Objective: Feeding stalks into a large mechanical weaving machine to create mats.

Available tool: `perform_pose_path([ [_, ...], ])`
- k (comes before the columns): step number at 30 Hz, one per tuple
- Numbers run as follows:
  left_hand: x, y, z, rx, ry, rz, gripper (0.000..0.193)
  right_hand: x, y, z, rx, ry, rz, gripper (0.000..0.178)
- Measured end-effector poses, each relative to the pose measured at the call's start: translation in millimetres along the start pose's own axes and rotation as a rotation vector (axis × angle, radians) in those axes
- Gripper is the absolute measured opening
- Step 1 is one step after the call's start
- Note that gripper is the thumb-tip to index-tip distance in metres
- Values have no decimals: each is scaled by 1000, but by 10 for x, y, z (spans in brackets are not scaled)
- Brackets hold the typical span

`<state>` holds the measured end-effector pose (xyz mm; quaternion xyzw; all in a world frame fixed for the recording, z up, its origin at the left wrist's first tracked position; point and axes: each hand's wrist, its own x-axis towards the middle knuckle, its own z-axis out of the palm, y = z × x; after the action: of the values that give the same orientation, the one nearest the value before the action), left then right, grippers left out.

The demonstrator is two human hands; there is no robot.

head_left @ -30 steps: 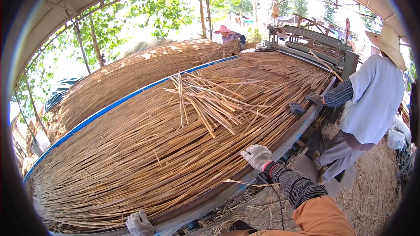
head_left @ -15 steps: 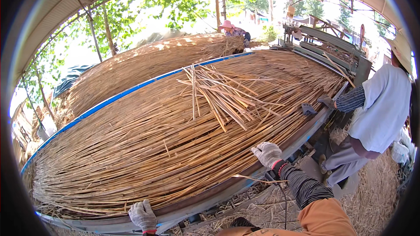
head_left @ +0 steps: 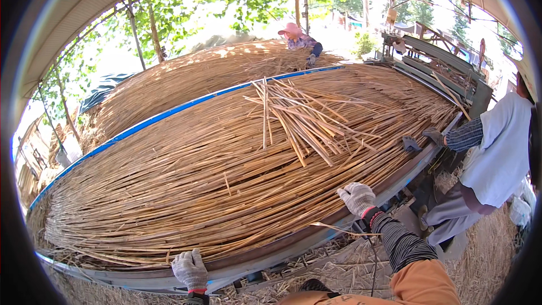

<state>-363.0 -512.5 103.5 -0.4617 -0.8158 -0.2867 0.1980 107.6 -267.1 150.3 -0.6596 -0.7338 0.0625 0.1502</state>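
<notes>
A broad layer of long tan reed stalks [head_left: 186,192] lies along a metal-edged bed. My left hand [head_left: 190,269], in a grey knit glove, rests at the bed's near rail [head_left: 271,254], fingers extended over the edge beside the stalk ends. My right hand [head_left: 357,198], gloved alike, is farther right at the same edge, its slightly bent fingers pointing over the stalks. I see nothing held in either hand. A loose heap of shorter, crossed stalks [head_left: 319,124] lies on top of the layer, beyond my right hand.
A co-worker in a white top [head_left: 497,147] stands at right, gloved hands at the bed edge. Another person in a pink hat [head_left: 299,42] is behind a reed pile [head_left: 186,82]. A blue rail [head_left: 169,112] borders the far side; a green machine [head_left: 446,68] stands far right.
The whole view has shifted, so the bed and stalks sit farther right in the picture. The person in the pink hat has risen somewhat. My hands stay near the same rail.
</notes>
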Motion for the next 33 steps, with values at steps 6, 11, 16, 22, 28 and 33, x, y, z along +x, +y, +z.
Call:
perform_pose_path([
  [6, 19, 14, -27, -33, 38, 52, 31, -31, -41, -36, 11, 9, 4, 51],
  [11, 25, 20, -24, -27, 21, 44, 33, 20, 78, 83, 21, 39, -7, 48],
  [16, 16, -1, -30, -33, 25, 43, 33, -4, -44, 0, 18, 4, 21, 48],
  [22, 29, 29, -59, -38, -26, 41, 35, -13, 24, 34, 2, 49, -17, 47],
  [28, 20, 7, -76, -21, -25, 50, 35, 0, 10, 50, -9, 62, -36, 48],
  [33, 37, 18, -60, -36, -15, 58, 36, 59, 150, 195, -11, 163, -98, 45],
])
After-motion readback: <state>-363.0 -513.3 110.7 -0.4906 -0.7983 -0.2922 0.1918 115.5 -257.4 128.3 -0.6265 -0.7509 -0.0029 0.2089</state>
